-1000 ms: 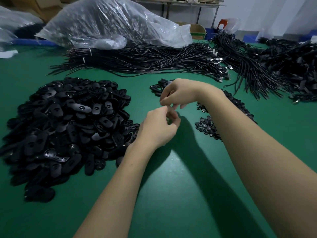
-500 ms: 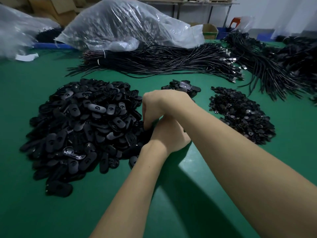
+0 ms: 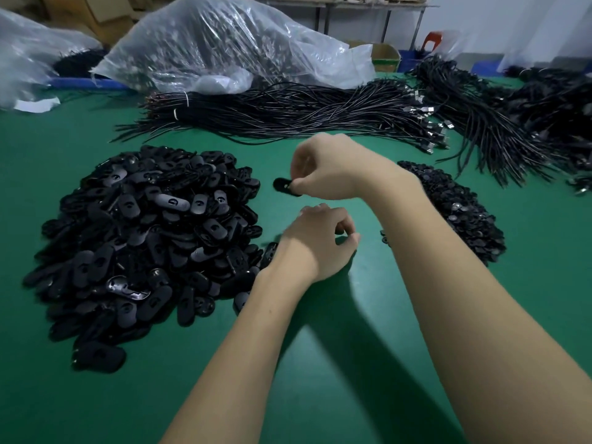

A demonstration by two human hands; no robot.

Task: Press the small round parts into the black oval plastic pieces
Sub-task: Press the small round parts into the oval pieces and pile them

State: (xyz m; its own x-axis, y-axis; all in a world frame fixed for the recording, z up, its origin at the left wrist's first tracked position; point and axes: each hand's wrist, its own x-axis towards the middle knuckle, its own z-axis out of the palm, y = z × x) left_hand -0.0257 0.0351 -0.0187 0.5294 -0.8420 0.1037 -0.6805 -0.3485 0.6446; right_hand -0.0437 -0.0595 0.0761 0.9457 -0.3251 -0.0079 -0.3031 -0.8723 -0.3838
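1. Green table surface (image 3: pixel 320 363) fills the view and carries everything else
2. Clear plastic bag (image 3: pixel 224 43) of dark goods lies at the far side, with a long bundle of black cables (image 3: pixel 288 113) stretched across the table just in front of it and more cables (image 3: pixel 480 123) heaped to the far right
3. Big pile of black oval pieces (image 3: pixel 144 238) spreads over the left of the table; its right edge comes close to the left wrist
4. Smaller heap of small round parts (image 3: pixel 461 213) lies to the right, partly hidden behind the right forearm (image 3: pixel 464 283)
5. Right hand (image 3: pixel 333 168) is raised farther from the camera than the left, between the two piles; its fingers are curled and pinch one black oval piece (image 3: pixel 283 185), which sticks out to the left of the fingertips, clear of the big pile
6. Left hand (image 3: pixel 320 241) sits nearer the camera, just below the right hand and apart from it, beside the big pile's right edge; its fingers are curled with thumb and forefinger tips brought together, and something small and dark shows between them, though I cannot tell what it is or whether it is truly gripped
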